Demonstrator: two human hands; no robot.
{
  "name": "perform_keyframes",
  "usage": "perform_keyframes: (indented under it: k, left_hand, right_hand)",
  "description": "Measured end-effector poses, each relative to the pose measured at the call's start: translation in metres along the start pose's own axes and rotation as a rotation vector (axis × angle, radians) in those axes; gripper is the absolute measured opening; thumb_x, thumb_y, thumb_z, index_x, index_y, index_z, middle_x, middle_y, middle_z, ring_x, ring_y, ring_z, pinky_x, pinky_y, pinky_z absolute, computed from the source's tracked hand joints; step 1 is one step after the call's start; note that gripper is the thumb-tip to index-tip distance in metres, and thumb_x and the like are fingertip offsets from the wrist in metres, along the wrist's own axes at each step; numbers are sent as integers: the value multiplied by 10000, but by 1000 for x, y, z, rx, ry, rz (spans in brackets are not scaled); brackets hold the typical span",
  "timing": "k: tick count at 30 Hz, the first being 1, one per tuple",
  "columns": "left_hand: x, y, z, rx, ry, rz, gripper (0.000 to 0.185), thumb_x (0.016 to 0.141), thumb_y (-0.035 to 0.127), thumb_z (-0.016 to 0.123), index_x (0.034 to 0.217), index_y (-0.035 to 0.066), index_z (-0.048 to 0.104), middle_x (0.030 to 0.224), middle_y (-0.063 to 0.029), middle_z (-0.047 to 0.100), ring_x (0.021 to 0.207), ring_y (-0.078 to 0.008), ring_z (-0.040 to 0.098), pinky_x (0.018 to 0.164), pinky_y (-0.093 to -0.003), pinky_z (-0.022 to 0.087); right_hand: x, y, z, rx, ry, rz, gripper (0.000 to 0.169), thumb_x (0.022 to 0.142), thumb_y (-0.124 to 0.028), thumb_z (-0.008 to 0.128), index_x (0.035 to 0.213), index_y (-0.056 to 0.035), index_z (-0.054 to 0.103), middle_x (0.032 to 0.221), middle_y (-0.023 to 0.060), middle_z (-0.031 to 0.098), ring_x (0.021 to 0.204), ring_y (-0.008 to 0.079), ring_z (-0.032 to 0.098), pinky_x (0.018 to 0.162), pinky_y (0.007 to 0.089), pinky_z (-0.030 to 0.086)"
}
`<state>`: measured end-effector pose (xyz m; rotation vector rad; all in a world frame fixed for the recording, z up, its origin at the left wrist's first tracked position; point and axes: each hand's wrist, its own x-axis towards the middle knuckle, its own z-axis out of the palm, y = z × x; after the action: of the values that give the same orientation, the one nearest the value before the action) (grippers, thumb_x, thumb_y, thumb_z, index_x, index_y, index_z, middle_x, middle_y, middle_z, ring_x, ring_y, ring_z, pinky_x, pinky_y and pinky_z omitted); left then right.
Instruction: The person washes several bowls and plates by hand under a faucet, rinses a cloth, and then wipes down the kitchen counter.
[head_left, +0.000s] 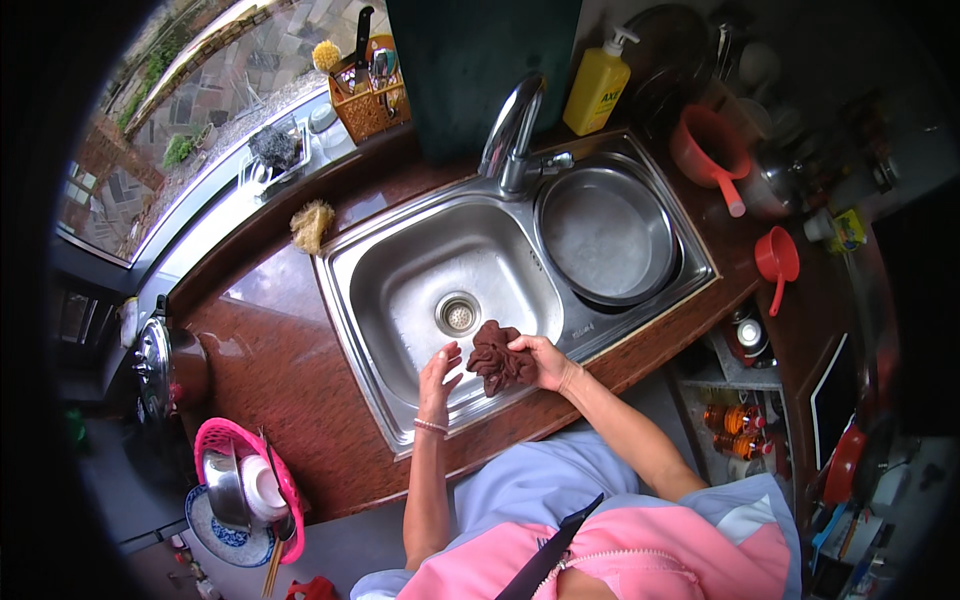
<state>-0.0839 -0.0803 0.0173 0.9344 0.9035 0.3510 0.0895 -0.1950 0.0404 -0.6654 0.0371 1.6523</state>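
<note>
A crumpled dark brown cloth (501, 361) is gripped in my right hand (546, 361) above the near edge of the left sink basin (405, 277). Just left of the cloth, my left hand (437, 381) is raised with its fingers apart, holding nothing. Behind the hands lies the basin's drain strainer (458, 314). The chrome faucet (513, 139) stands at the back of the sink. In the right basin sits a round metal pan (606, 234).
A loofah-like scrubber (312, 226) lies left of the sink. A yellow soap bottle (598, 88), a red dipper (705, 146) and a smaller red ladle (777, 256) stand right. A pressure cooker (184, 364) and a pink basket (217, 429) of dishes are at the left.
</note>
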Motion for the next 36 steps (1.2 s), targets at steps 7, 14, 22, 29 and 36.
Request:
perform_keyframes:
  k: [7,14,22,29,36]
  left_hand:
    - [26,2,43,-394,-299,-270,591,849,566,409,1196,98,507,1104,-66,563,963,-223,524,878,-419,364]
    - [76,6,74,-410,-142,88,337,891,278,486,1069,-4,534,932,-122,612,860,-229,594,785,-339,473]
    - [109,34,88,-21,147,397,320,898,282,498,1050,10,569,888,-68,617,783,-155,596,709,-283,489]
    - [136,68,99,290,190,520,296,920,252,468,987,-4,599,851,-34,615,750,-106,566,685,-237,456]
    - [148,93,118,301,223,486,286,873,145,548,1120,5,582,719,40,535,629,-31,482,546,-177,399]
  right_hand:
    - [-15,-34,8,-512,-150,23,424,773,-146,516,1165,10,471,1105,84,543,1022,186,524,900,310,394]
    - [-8,-123,-7,-1681,302,-640,366,777,-261,638,1062,-40,581,1000,147,556,970,285,542,854,340,431]
    - [83,-257,-32,-1612,801,-1034,361,798,-124,533,1146,-44,482,1058,210,522,1015,343,492,860,407,410]
    - [80,-287,-68,-1412,642,-991,202,829,-71,492,987,-50,616,949,172,622,938,327,577,817,395,455]
    - [46,-253,-28,-1463,932,-1290,264,771,-84,566,1033,-67,539,925,166,508,856,338,514,714,415,431]
